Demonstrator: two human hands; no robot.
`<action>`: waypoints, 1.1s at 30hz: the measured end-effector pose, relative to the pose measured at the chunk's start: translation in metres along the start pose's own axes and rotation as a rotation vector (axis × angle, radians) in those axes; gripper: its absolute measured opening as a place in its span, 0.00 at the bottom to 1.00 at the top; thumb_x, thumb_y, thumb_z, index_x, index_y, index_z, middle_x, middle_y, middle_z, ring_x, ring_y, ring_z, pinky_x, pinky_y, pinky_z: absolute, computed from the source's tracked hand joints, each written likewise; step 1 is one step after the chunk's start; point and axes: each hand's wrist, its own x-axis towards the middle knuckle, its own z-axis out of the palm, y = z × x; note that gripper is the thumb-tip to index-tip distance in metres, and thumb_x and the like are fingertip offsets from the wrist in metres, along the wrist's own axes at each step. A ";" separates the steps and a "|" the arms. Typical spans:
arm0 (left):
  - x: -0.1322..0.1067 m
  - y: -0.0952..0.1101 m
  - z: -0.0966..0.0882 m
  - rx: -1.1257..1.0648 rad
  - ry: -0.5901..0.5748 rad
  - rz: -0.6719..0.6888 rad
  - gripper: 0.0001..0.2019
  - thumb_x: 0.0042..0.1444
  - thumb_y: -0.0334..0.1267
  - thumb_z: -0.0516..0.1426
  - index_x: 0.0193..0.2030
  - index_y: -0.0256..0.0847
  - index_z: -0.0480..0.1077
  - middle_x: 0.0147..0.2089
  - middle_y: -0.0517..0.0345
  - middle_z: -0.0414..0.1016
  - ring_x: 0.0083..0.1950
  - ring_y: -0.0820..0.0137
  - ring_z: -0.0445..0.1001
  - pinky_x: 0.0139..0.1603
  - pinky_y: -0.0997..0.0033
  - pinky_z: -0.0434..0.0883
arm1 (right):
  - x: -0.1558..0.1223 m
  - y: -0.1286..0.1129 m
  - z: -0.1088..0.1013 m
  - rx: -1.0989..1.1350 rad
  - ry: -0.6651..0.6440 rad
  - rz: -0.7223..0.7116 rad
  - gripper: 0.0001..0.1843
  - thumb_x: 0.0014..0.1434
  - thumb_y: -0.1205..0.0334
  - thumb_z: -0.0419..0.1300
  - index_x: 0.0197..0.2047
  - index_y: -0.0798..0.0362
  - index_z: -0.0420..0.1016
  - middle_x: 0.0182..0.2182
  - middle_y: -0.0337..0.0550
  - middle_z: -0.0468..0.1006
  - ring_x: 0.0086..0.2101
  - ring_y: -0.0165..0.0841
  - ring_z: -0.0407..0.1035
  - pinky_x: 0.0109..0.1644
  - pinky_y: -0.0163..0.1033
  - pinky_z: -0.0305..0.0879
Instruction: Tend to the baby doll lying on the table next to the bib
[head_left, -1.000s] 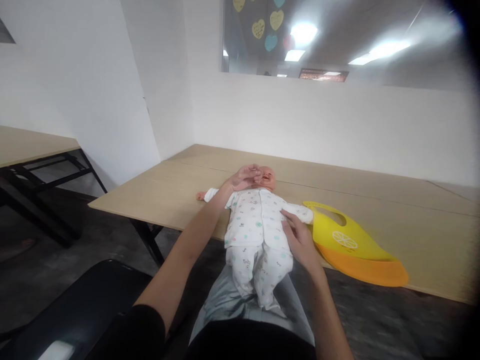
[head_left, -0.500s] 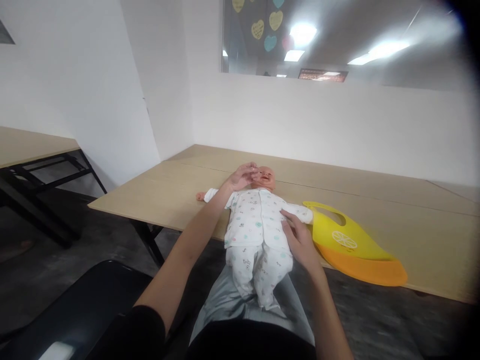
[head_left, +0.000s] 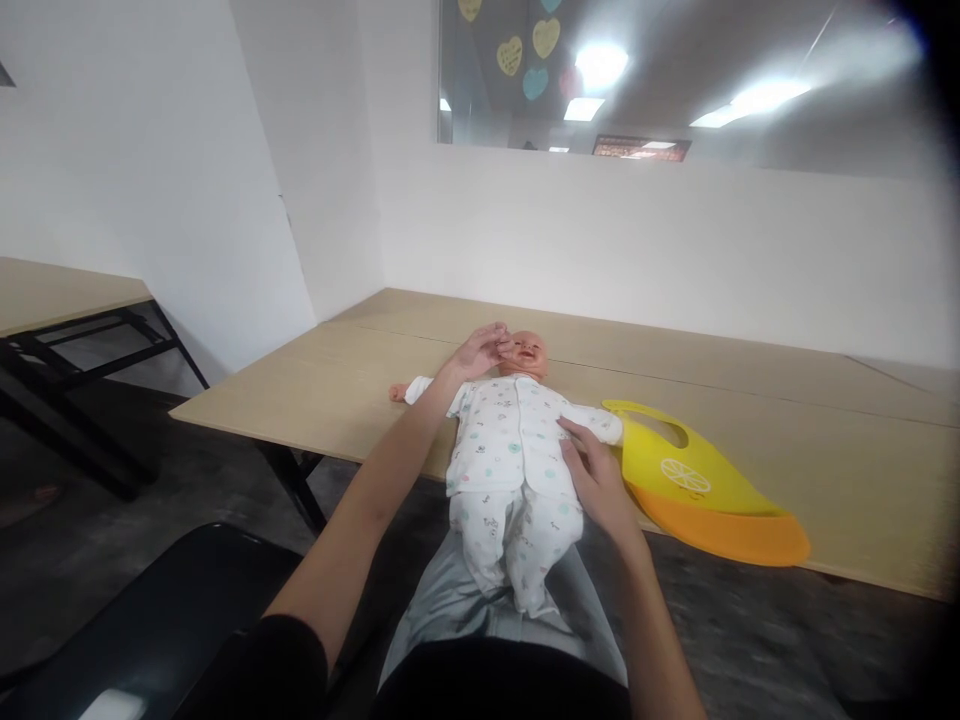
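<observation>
Right now we see a baby doll [head_left: 517,440] lying face up, its head and chest on the near edge of the tabletop [head_left: 750,400] and its legs hanging over onto our lap [head_left: 450,600]. It wears a white printed suit, and its head points to the far side. Our left hand [head_left: 480,353] reaches out to the doll's face, with the fingertips touching its cheek at the left of the head; the fingers are loosely curled and close on nothing, so the grip is open. Our right hand [head_left: 596,478] lies flat on the right side of the doll's body, near the waist, with the fingers spread on the cloth; it presses rather than clasps, a wide grip with nothing held in it.

Just to the right of the doll, touching its outstretched sleeve, a yellow bib [head_left: 690,480] with an orange pocket lies flat on the tabletop, its neck loop toward the far side. On the far left stands a second table [head_left: 60,290] with a black frame, well apart from us. At the near left a black chair seat [head_left: 172,610] shows beside our left arm.
</observation>
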 end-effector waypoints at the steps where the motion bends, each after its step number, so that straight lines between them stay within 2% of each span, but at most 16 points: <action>1: 0.000 0.000 -0.001 0.000 0.009 -0.007 0.15 0.57 0.33 0.69 0.26 0.37 0.68 0.25 0.63 0.59 0.28 0.75 0.63 0.37 0.73 0.68 | 0.000 0.000 0.000 -0.001 0.001 -0.001 0.27 0.72 0.41 0.54 0.64 0.48 0.72 0.65 0.51 0.76 0.63 0.46 0.71 0.72 0.59 0.63; 5: 0.001 -0.002 -0.004 -0.009 0.010 -0.008 0.18 0.59 0.35 0.69 0.24 0.38 0.66 0.26 0.62 0.60 0.29 0.74 0.64 0.40 0.71 0.71 | 0.000 0.000 0.000 -0.009 0.001 0.003 0.27 0.72 0.41 0.54 0.64 0.48 0.73 0.65 0.51 0.76 0.63 0.47 0.71 0.72 0.60 0.63; 10: 0.001 -0.003 -0.007 -0.022 -0.005 0.006 0.15 0.62 0.35 0.66 0.26 0.36 0.70 0.27 0.61 0.61 0.30 0.73 0.65 0.39 0.72 0.70 | 0.000 0.000 0.000 -0.014 0.001 0.007 0.27 0.72 0.41 0.54 0.64 0.48 0.73 0.65 0.51 0.76 0.63 0.47 0.71 0.72 0.59 0.63; 17: 0.002 -0.002 -0.006 -0.055 0.026 -0.032 0.15 0.63 0.33 0.64 0.26 0.36 0.70 0.27 0.60 0.61 0.29 0.73 0.65 0.38 0.72 0.69 | 0.000 0.000 0.000 -0.003 0.005 0.004 0.27 0.71 0.41 0.54 0.64 0.48 0.73 0.64 0.51 0.76 0.63 0.47 0.71 0.72 0.60 0.63; 33: 0.002 -0.002 -0.004 -0.030 -0.007 -0.006 0.13 0.58 0.32 0.65 0.24 0.36 0.69 0.25 0.60 0.61 0.29 0.73 0.65 0.36 0.72 0.68 | 0.001 -0.002 -0.001 -0.007 0.000 0.008 0.27 0.71 0.41 0.54 0.64 0.47 0.72 0.64 0.51 0.76 0.63 0.47 0.71 0.72 0.59 0.63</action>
